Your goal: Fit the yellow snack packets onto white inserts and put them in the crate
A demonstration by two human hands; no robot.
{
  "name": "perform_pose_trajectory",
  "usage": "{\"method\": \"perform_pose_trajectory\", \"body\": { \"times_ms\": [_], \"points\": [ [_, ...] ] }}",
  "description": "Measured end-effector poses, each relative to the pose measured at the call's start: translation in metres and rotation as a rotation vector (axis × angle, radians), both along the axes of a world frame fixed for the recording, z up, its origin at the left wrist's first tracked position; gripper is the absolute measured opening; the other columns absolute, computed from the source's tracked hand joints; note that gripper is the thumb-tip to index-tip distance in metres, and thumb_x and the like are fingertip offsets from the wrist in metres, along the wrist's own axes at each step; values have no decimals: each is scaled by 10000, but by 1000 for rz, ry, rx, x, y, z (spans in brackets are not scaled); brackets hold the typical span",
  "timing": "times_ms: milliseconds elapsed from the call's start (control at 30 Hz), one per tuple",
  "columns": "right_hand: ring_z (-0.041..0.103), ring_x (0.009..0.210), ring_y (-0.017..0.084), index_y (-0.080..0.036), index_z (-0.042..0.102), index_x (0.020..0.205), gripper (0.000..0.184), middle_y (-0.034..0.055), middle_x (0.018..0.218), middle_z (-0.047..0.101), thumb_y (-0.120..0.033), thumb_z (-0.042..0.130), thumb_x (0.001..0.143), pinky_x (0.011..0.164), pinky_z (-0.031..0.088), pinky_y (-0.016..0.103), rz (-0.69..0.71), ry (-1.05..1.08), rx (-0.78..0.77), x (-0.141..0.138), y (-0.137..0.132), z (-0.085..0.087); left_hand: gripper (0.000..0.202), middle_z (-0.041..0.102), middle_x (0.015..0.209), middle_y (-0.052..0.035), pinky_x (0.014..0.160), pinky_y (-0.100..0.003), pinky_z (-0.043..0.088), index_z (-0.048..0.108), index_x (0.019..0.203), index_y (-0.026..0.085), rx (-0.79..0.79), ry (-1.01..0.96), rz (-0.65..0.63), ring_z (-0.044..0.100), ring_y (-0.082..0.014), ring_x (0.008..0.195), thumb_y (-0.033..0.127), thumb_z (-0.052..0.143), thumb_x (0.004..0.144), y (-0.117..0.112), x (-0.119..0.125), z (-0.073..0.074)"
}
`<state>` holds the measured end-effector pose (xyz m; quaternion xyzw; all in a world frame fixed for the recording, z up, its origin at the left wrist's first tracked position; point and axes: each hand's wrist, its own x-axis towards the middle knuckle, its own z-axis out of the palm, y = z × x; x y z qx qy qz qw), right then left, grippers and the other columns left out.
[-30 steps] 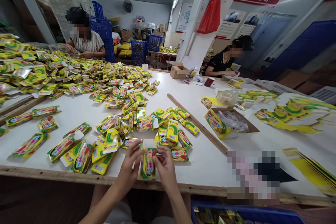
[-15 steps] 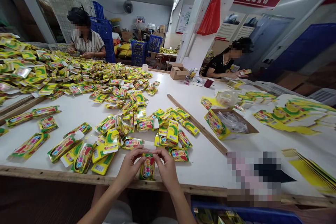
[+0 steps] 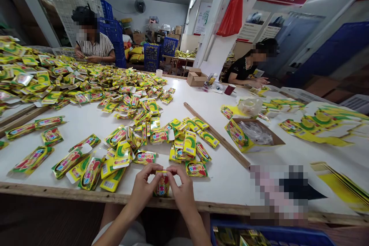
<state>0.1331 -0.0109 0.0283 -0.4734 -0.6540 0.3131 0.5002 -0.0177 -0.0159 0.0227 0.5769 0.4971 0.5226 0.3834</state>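
Near the front edge of the white table [image 3: 219,184], a small yellow and green printed carton [image 3: 162,187] stands between my hands. My left hand [image 3: 146,183] pinches its top left corner with thumb and forefinger. On the other side, my right hand [image 3: 181,184] grips the top right corner the same way. The carton's printed face points toward me, and its top flap looks folded down under my fingers. Just beyond lie more cartons, among them one with a barcode [image 3: 189,144] and one lying flat [image 3: 196,169].
A large heap of cartons [image 3: 72,80] covers the far left. A wooden strip [image 3: 216,134] crosses the table, with an open box of plastic bags [image 3: 255,134] beyond it. Below the edge sits a blue crate [image 3: 276,234]. Two people work across the table.
The white flap that stood up at the carton's top is now folded down. My thumbs have moved closer together on the top edge. The co-worker at right no longer holds up a carton.
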Motion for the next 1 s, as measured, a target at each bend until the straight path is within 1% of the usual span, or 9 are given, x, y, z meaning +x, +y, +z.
{"method": "perform_pose_trajectory", "body": {
  "times_ms": [167, 400, 500, 567, 667, 767, 833, 900, 1000],
  "points": [
    [633, 762, 184, -215, 644, 865, 94, 27, 822, 679, -255, 563, 890, 700, 488, 273, 4, -49, -42, 1, 8, 2, 158, 702, 793, -33, 664, -266, 507, 685, 861, 181, -54, -15, 18, 630, -179, 712, 323, 625, 828, 5, 4, 2],
    [646, 857, 191, -212, 659, 928, 106, 46, 903, 688, -253, 570, 887, 755, 515, 279, 42, 21, -35, 0, -4, -13, 129, 717, 939, -58, 853, -326, 501, 713, 895, 208, 48, 33, -66, 647, -218, 928, 282, 616, 852, -2, -4, -7],
    [650, 854, 193, -207, 664, 910, 128, 49, 895, 691, -262, 550, 893, 748, 525, 278, 24, 24, -23, 1, -10, -12, 175, 710, 996, -63, 882, -338, 506, 695, 993, 229, 85, 136, -125, 641, -218, 987, 280, 561, 893, -5, -11, -7],
    [649, 868, 198, -211, 666, 898, 160, 50, 899, 696, -284, 524, 903, 770, 520, 282, -28, -34, -9, 17, -16, 0, 229, 687, 1085, -76, 918, -359, 496, 653, 1095, 237, 127, 269, -115, 619, -225, 1055, 274, 512, 919, -2, -17, -6],
    [650, 852, 209, -223, 668, 896, 212, 55, 903, 701, -345, 495, 908, 755, 517, 278, -137, -209, -42, 70, -32, 26, 308, 610, 1237, -119, 989, -430, 446, 581, 1204, 215, 183, 566, -2, 550, -268, 1172, 235, 497, 909, 12, -30, -10],
    [657, 765, 218, -235, 673, 782, 221, 46, 796, 696, -402, 549, 857, 695, 516, 271, -141, -453, -123, 133, -52, 49, 442, 528, 1346, -149, 1078, -537, 310, 513, 1283, 186, 202, 862, 38, 438, -325, 1288, 136, 521, 845, 30, -40, -19],
    [662, 736, 220, -239, 670, 728, 224, 40, 755, 692, -418, 579, 828, 677, 519, 267, -125, -545, -161, 158, -63, 55, 513, 543, 1327, -146, 1110, -585, 204, 480, 1304, 187, 201, 963, -3, 434, -330, 1290, 87, 530, 804, 39, -41, -22],
    [669, 740, 216, -239, 669, 747, 216, 37, 760, 696, -414, 577, 834, 676, 526, 259, -122, -534, -205, 160, -70, 52, 524, 607, 1218, -126, 1111, -605, 168, 475, 1286, 196, 187, 957, -48, 504, -323, 1215, 109, 570, 778, 41, -35, -19],
    [679, 817, 217, -230, 659, 832, 189, 48, 834, 708, -392, 564, 858, 739, 535, 265, -148, -358, -231, 120, -66, 32, 557, 601, 1152, -118, 1041, -545, 342, 448, 1267, 200, 125, 736, -59, 561, -310, 1120, 225, 654, 750, 32, -18, -10]
  ]
}}
